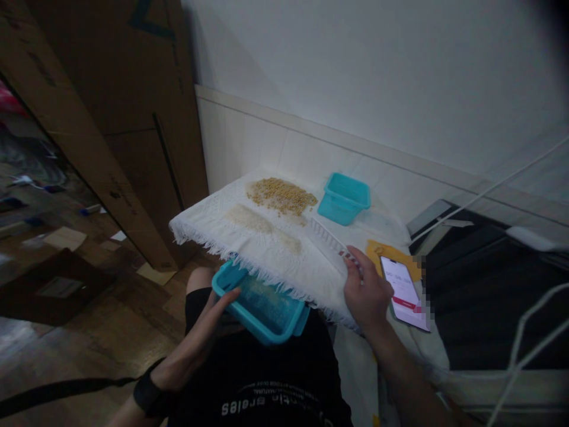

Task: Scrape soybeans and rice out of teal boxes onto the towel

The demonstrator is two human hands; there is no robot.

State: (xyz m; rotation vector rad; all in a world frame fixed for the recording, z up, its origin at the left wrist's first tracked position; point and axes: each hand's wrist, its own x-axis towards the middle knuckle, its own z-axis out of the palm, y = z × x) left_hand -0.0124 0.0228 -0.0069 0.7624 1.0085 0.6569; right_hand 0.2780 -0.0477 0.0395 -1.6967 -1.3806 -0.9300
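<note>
The white, fringed cloth over the bench (200,222) is the broadest thing in reach, its front edge slanting down from left to right. Just below that edge, above the person's lap, is the larger teal plastic tub (262,335), opening upward, its long axis running roughly along the edge and its far rim partly under the fringe. The left hand (224,302) holds it at the left end, thumb over the rim, remaining fingers hidden. On the cloth, toward the wall, spreads a heap of yellowish round beans (282,196); to its right, apart from it, stands a smaller teal plastic tub (342,210). The right hand (367,290) is closed around the near end of a narrow white plastic slotted strip (329,237). The strip's long axis points away from that hand, up and to the left, its far end near the right end of the beans. Smallest in bulk, a thin streak of pale fine grain (251,218) lies left of the strip, between the beans and the fringe. The strip is thus on the grain's right, and the larger tub lies nearer the person, below the grain.
</note>
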